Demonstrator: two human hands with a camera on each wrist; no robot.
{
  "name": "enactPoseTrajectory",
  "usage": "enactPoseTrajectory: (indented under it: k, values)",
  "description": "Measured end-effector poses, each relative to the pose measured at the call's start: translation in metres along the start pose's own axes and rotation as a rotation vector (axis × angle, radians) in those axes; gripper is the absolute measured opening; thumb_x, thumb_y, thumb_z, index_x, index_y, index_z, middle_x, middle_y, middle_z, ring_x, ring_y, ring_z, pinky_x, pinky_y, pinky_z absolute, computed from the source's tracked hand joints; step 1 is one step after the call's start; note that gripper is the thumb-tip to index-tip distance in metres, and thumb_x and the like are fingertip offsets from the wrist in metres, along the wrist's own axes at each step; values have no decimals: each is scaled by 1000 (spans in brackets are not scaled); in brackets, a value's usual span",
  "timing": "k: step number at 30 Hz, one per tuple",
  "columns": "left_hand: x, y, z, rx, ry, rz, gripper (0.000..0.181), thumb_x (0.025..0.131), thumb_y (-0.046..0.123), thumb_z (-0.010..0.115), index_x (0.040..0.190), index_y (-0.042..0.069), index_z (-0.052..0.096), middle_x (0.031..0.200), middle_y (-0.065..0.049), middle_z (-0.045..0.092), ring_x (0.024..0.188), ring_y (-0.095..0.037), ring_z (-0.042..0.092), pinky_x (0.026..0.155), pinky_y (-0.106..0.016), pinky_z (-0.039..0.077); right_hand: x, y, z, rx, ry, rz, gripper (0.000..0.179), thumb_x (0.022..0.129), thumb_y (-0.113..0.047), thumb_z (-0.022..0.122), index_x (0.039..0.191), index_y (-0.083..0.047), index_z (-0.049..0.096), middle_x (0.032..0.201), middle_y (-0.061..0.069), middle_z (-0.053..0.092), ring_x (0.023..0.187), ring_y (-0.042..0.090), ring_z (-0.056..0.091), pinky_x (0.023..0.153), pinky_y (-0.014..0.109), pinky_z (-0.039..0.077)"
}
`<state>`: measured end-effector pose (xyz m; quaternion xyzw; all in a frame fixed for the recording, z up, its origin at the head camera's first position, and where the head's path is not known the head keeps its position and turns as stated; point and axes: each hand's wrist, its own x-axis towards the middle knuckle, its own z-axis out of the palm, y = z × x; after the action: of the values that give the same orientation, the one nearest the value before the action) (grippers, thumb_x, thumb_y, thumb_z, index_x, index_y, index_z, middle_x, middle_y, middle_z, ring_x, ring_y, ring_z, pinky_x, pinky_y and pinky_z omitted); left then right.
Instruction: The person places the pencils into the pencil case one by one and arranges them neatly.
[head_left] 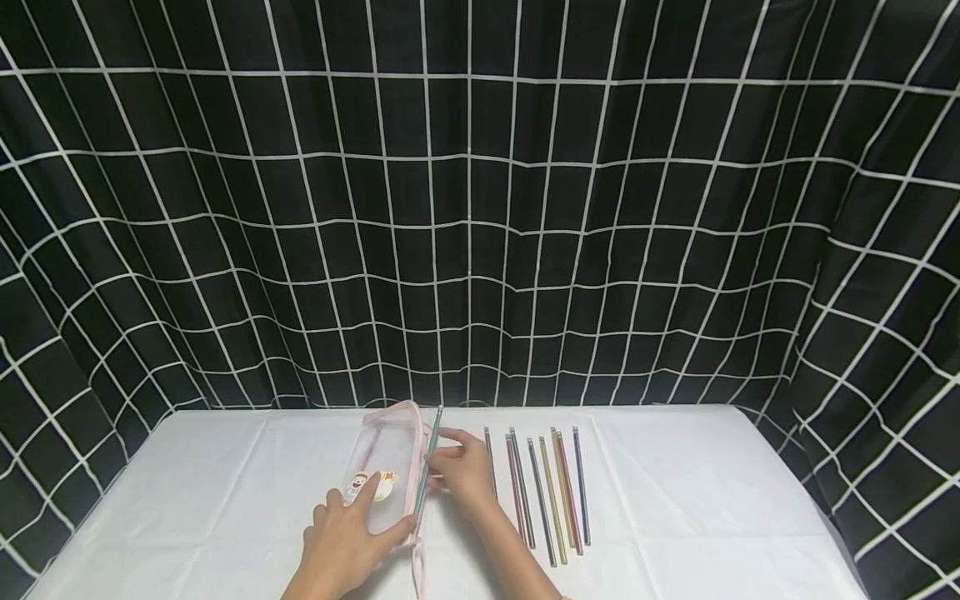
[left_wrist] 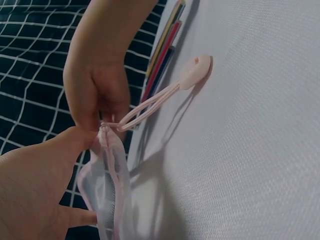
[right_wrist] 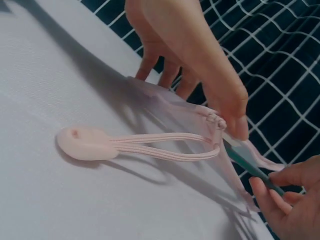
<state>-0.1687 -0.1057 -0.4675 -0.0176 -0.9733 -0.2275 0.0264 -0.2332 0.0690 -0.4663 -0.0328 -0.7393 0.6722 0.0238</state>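
Note:
A see-through pencil case (head_left: 401, 442) with pink edging and a cartoon sticker stands on the white table. My left hand (head_left: 341, 537) grips it near the zipper end, fingers on the stickered side and thumb at the opening edge. My right hand (head_left: 463, 473) pinches a green pencil (head_left: 436, 423) between thumb and fingers. In the right wrist view, the lower part of the green pencil (right_wrist: 245, 164) runs into the case's opening. A reddish pencil (head_left: 371, 450) shows faintly through the case's side. A pink zipper pull (right_wrist: 82, 143) hangs on a cord loop from the case's near end.
Several pencils (head_left: 547, 496) in red, gold and dark colours lie side by side to the right of my right hand. White cloth (head_left: 697, 492) covers the table. A black curtain (head_left: 491, 250) with a white grid hangs behind and at both sides.

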Motion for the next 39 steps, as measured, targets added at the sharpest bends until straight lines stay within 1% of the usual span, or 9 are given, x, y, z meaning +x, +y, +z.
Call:
enactPoseTrajectory:
  k: [6, 9, 16, 19, 23, 28, 34, 39]
  values:
    - [0, 0, 0, -6, 0, 2, 89, 86, 71, 70, 151, 12, 57, 112, -31, 56, 100, -47, 60, 77, -64, 50, -2, 2, 6, 17, 0, 2, 55, 90, 4, 71, 141, 12, 55, 100, 25, 75, 74, 28, 79, 65, 30, 63]
    - [-1, 0, -1, -10, 2, 2, 89, 86, 71, 70, 151, 12, 57, 112, -31, 56, 100, -47, 60, 77, -65, 50, -3, 2, 9, 4, -5, 6, 55, 91, 3, 71, 142, 12, 54, 99, 23, 76, 75, 27, 79, 65, 30, 63]
    - [-1, -1, 0, -24, 12, 5, 89, 86, 70, 71, 151, 11, 56, 114, -32, 56, 102, -49, 61, 78, -67, 50, -3, 6, 16, -59, 4, 1, 52, 91, -1, 71, 140, 10, 57, 94, 16, 76, 73, 19, 76, 64, 28, 62]
    - [-1, -2, 1, -25, 16, 6, 90, 86, 70, 71, 152, 10, 56, 114, -32, 56, 102, -50, 61, 78, -67, 50, -3, 6, 17, -73, 7, -4, 51, 91, -3, 73, 139, 10, 59, 94, 16, 77, 73, 18, 76, 64, 27, 62]
    - [-1, -2, 1, -28, 21, 8, 89, 86, 69, 71, 152, 11, 55, 114, -31, 56, 102, -49, 61, 78, -67, 50, -3, 8, 20, -71, 3, -6, 50, 91, -3, 72, 137, 10, 60, 94, 16, 77, 72, 18, 75, 63, 27, 61]
    - [-1, -2, 1, -36, 16, 4, 89, 87, 70, 71, 152, 11, 55, 115, -31, 56, 104, -49, 60, 78, -67, 50, -2, 10, 22, -55, -7, -10, 46, 90, 0, 70, 134, 10, 63, 93, 15, 77, 69, 13, 73, 62, 26, 61]
    - [0, -2, 1, -35, 9, 3, 89, 87, 69, 71, 152, 12, 55, 116, -32, 55, 104, -50, 60, 80, -68, 50, -1, 11, 25, -72, -10, -16, 44, 90, -2, 71, 132, 9, 64, 93, 15, 77, 73, 14, 73, 64, 25, 61]
    - [0, -2, 1, -46, 13, 2, 88, 86, 68, 71, 152, 12, 55, 116, -31, 55, 105, -50, 59, 80, -68, 49, -1, 10, 25, -75, -13, -30, 44, 90, 0, 70, 131, 10, 63, 95, 16, 76, 75, 16, 74, 65, 25, 61]
